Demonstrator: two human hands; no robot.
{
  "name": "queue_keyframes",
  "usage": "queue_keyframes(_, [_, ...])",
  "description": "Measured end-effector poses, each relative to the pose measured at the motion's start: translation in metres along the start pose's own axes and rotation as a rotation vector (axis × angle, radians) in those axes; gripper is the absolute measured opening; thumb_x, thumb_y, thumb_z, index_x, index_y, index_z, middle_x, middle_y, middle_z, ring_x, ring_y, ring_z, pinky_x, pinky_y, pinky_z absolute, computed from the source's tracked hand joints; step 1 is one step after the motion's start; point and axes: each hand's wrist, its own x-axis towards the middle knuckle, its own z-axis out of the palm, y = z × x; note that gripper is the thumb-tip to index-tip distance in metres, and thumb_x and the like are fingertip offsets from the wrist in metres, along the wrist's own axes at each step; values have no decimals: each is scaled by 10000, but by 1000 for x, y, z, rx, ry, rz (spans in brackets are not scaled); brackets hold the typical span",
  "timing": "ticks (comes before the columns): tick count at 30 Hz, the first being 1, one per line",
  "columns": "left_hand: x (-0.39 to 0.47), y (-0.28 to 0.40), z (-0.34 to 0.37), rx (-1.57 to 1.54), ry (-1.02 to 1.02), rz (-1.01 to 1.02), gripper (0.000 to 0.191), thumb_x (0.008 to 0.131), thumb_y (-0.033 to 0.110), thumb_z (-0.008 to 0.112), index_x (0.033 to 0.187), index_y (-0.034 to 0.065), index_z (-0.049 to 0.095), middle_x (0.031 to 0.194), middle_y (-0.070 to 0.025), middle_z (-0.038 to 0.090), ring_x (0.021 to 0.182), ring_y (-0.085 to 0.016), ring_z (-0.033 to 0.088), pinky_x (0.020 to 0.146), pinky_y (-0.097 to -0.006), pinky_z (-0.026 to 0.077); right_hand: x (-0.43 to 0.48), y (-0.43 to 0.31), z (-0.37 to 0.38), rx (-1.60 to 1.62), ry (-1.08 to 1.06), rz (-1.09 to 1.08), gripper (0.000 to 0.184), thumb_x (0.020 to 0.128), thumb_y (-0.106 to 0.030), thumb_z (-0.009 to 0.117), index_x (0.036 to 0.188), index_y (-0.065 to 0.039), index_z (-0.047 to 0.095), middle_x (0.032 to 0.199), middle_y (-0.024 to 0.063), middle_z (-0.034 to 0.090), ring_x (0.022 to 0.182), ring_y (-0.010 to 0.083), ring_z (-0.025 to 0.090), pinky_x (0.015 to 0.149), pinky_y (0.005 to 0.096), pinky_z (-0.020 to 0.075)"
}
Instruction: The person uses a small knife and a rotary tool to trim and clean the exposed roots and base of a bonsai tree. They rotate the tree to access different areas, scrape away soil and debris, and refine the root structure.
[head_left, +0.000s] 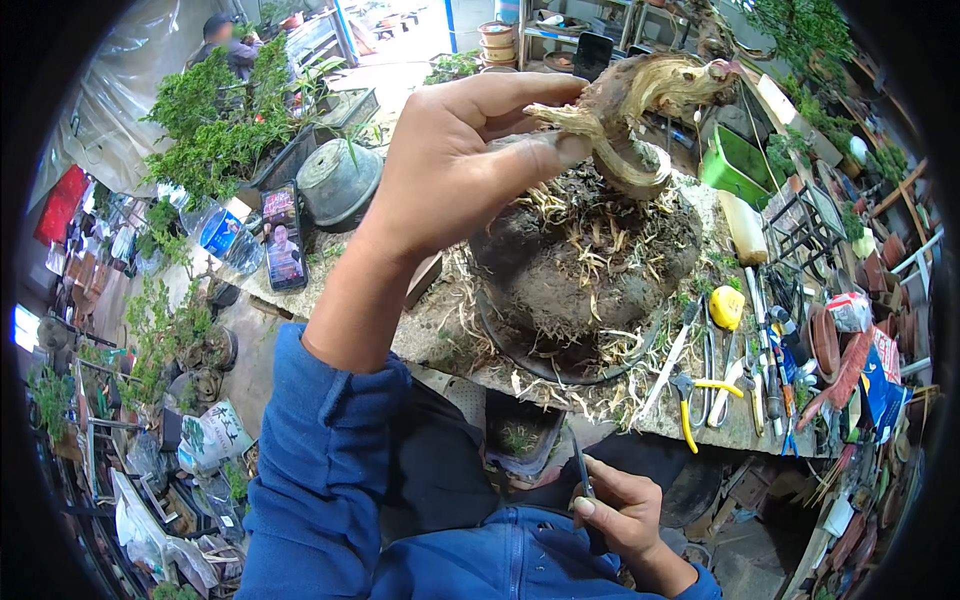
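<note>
A bonsai trunk with bare, twisted pale wood (649, 90) rises from a soil root ball (592, 285) on the workbench. My left hand (480, 150) reaches up to it, with thumb and fingers around a pale jutting piece of the deadwood; the fingertips are partly hidden behind the wood. Shaved wood chips and root bits lie over the soil. Low in front of my body, below the bench edge, my right hand (619, 506) grips a slim metal blade tool (581, 469) that points upward. Its exact kind is unclear.
Yellow-handled pliers (697, 397), scissors and other hand tools lie on the bench to the right, near a yellow object (726, 307). A phone (285, 240), a water bottle (229, 238) and an upturned pot (339, 180) are at left. A person (225, 45) is in the far background.
</note>
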Motion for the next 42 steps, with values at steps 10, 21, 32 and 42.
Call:
queue_keyframes(10, [3, -9, -16, -2, 362, 124, 234, 1026, 98, 686, 1176, -68, 756, 1063, -174, 799, 980, -230, 775, 916, -351, 614, 30, -57, -71, -852, 537, -303, 489, 840, -88, 792, 1290, 87, 707, 825, 124, 682, 729, 190, 644, 672, 351, 502])
queue_keyframes(21, [-35, -24, -31, -151, 387, -14, 299, 1080, 193, 647, 1062, -93, 734, 954, -222, 782, 994, -339, 785, 977, -400, 600, 152, -55, -121, -1563, 679, -174, 311, 868, -246, 765, 1149, -113, 773, 929, 191, 758, 876, 391, 746, 775, 489, 598])
queue_keyframes(32, [-55, -23, -36, -110, 458, -41, 221, 1052, 150, 691, 992, -59, 728, 961, -198, 782, 1000, -291, 771, 941, -371, 581, 108, -111, -273, -1693, 1029, -84, 359, 850, -224, 694, 1156, -54, 776, 1099, 205, 768, 1008, 429, 717, 953, 518, 550])
queue_keyframes(42, [-52, -12, -3, -151, 485, -70, 265, 988, 172, 780, 1048, -86, 770, 957, -170, 800, 787, -165, 728, 777, -310, 587, 102, -134, -240, -481, 827, -359, 343, 1032, -180, 682, 1292, 29, 601, 921, 65, 698, 763, 202, 681, 710, 353, 545])
